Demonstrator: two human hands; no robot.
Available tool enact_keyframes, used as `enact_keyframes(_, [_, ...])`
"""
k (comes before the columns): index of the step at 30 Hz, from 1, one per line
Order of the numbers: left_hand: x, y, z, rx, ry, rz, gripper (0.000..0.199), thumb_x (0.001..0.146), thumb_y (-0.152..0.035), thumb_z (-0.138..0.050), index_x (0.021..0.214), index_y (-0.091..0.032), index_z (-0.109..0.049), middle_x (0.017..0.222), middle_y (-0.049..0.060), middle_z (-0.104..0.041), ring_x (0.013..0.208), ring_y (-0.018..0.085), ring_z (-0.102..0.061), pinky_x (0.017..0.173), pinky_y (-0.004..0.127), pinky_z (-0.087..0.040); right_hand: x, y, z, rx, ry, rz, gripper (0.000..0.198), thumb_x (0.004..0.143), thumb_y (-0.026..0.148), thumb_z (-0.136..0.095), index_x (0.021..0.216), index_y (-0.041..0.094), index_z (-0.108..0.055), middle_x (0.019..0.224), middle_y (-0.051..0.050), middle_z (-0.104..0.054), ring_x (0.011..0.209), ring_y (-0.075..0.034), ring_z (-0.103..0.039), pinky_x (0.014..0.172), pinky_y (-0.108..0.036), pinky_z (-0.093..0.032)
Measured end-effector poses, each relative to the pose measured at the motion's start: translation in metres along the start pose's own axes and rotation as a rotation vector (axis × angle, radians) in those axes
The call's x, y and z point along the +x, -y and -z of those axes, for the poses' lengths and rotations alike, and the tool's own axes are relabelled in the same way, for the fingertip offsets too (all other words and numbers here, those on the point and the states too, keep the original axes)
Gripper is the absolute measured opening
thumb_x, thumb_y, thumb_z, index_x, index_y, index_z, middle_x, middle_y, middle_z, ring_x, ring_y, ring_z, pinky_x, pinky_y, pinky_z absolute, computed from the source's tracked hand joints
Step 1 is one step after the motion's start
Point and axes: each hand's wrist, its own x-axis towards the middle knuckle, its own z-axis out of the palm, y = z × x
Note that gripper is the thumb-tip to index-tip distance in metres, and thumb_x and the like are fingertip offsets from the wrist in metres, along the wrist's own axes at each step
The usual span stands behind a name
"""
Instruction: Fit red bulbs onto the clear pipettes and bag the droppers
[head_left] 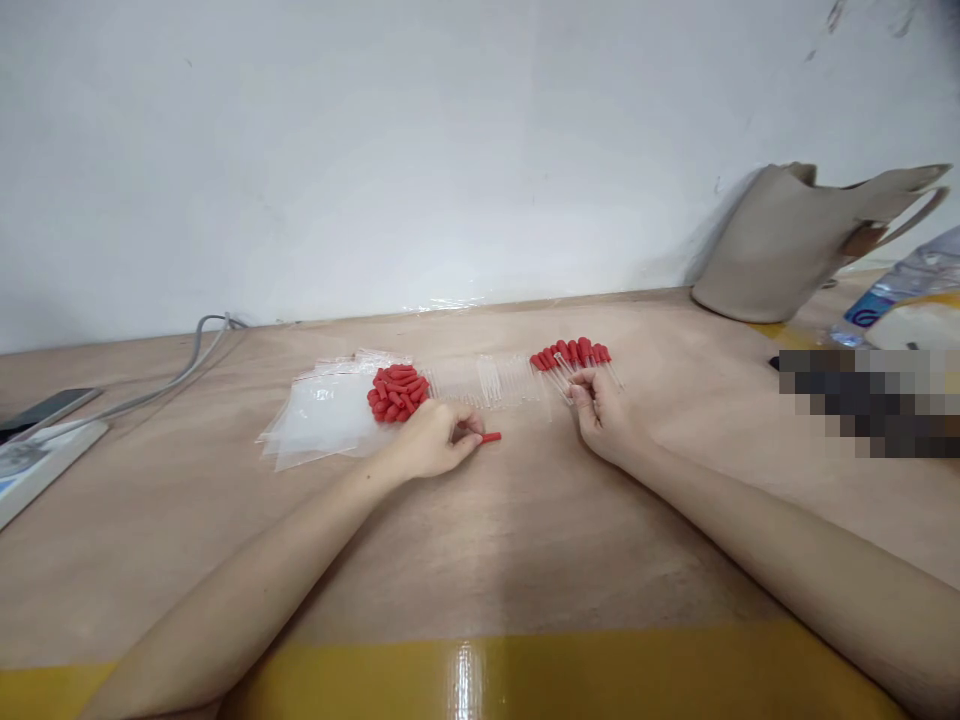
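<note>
My left hand (442,438) is closed, pinching a red rubber dropper bulb (491,437) that points to the right. Beside its wrist lies a heap of loose red bulbs (397,392). My right hand (600,412) is closed on a thin clear glass dropper tube (562,362), whose upper end leans toward a row of droppers with red bulbs fitted (574,352). Between the hands and behind them, a layer of bare glass tubes (489,382) lies side by side; single tubes are hard to tell apart.
Clear plastic bags (322,415) are stacked at the left. A power strip (45,460), a phone (52,410) and a grey cable (176,380) lie farther left. A beige bag (772,245) and a plastic bottle (900,285) stand at the right. Yellow tape (375,680) runs along the front edge.
</note>
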Motion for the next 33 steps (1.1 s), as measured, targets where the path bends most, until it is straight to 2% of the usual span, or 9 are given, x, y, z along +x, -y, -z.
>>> enact_keyframes(4, [-0.006, -0.007, -0.019, -0.020, -0.130, 0.067, 0.024, 0.071, -0.029, -0.063, 0.093, -0.018, -0.064, 0.081, 0.002, -0.065, 0.065, 0.014, -0.059, 0.060, 0.025, -0.046, 0.002, 0.005, 0.006, -0.044, 0.020, 0.043, 0.018, 0.090, 0.028, -0.036, 0.094, 0.019, -0.050, 0.078, -0.006, -0.059, 0.067, -0.017, -0.055, 0.061, -0.029, -0.043])
enact_keyframes(7, [-0.006, -0.006, -0.030, -0.034, -0.202, 0.029, 0.016, 0.074, -0.030, -0.063, 0.085, -0.019, -0.067, 0.082, 0.003, -0.063, 0.069, 0.014, -0.058, 0.065, 0.026, -0.046, 0.002, 0.016, 0.008, -0.071, 0.109, 0.115, 0.022, 0.091, 0.029, -0.036, 0.089, 0.019, -0.055, 0.074, -0.005, -0.061, 0.067, -0.017, -0.056, 0.062, -0.029, -0.043])
enact_keyframes(9, [-0.005, -0.004, -0.035, -0.064, -0.246, 0.016, 0.012, 0.078, -0.027, -0.060, 0.078, -0.019, -0.067, 0.082, 0.003, -0.062, 0.072, 0.013, -0.058, 0.066, 0.025, -0.046, 0.001, 0.023, 0.008, -0.059, 0.162, 0.161, 0.022, 0.091, 0.028, -0.037, 0.092, 0.018, -0.057, 0.081, -0.006, -0.064, 0.073, -0.017, -0.058, 0.066, -0.029, -0.044])
enact_keyframes(12, [-0.003, -0.002, -0.038, -0.135, -0.283, 0.029, 0.013, 0.081, -0.027, -0.056, 0.080, -0.018, -0.066, 0.082, 0.003, -0.062, 0.073, 0.013, -0.057, 0.065, 0.025, -0.045, -0.003, 0.032, 0.006, -0.030, 0.196, 0.204, 0.022, 0.090, 0.025, -0.039, 0.097, 0.017, -0.058, 0.089, -0.007, -0.066, 0.080, -0.017, -0.060, 0.073, -0.029, -0.044])
enact_keyframes(18, [-0.001, -0.002, -0.038, -0.344, -0.262, 0.060, 0.014, 0.085, -0.029, -0.051, 0.086, -0.018, -0.059, 0.080, 0.001, -0.064, 0.072, 0.013, -0.058, 0.064, 0.024, -0.046, -0.007, 0.047, 0.005, 0.002, 0.251, 0.278, 0.023, 0.091, 0.024, -0.037, 0.092, 0.019, -0.059, 0.083, -0.005, -0.066, 0.075, -0.016, -0.058, 0.068, -0.028, -0.043])
enact_keyframes(24, [-0.001, 0.004, -0.046, -0.526, -0.216, 0.075, 0.017, 0.085, -0.033, -0.049, 0.088, -0.017, -0.054, 0.077, 0.002, -0.061, 0.068, 0.013, -0.059, 0.064, 0.026, -0.048, -0.007, 0.045, 0.005, 0.001, 0.286, 0.289, 0.023, 0.090, 0.026, -0.039, 0.092, 0.019, -0.061, 0.079, -0.004, -0.067, 0.067, -0.014, -0.057, 0.064, -0.027, -0.040])
enact_keyframes(28, [-0.002, 0.004, -0.047, -0.582, -0.182, 0.066, 0.018, 0.084, -0.033, -0.051, 0.087, -0.016, -0.057, 0.072, 0.001, -0.060, 0.066, 0.012, -0.059, 0.064, 0.024, -0.049, -0.007, 0.043, 0.005, -0.009, 0.297, 0.312, 0.023, 0.089, 0.025, -0.041, 0.092, 0.019, -0.063, 0.079, -0.004, -0.068, 0.066, -0.014, -0.058, 0.065, -0.029, -0.036])
enact_keyframes(33, [-0.004, 0.002, -0.045, -0.580, -0.156, 0.068, 0.019, 0.083, -0.031, -0.052, 0.087, -0.015, -0.061, 0.067, 0.000, -0.059, 0.059, 0.010, -0.056, 0.059, 0.022, -0.048, -0.006, 0.041, 0.007, 0.034, 0.421, 0.277, 0.023, 0.090, 0.024, -0.042, 0.086, 0.020, -0.065, 0.076, 0.000, -0.069, 0.063, -0.012, -0.058, 0.070, -0.030, -0.032])
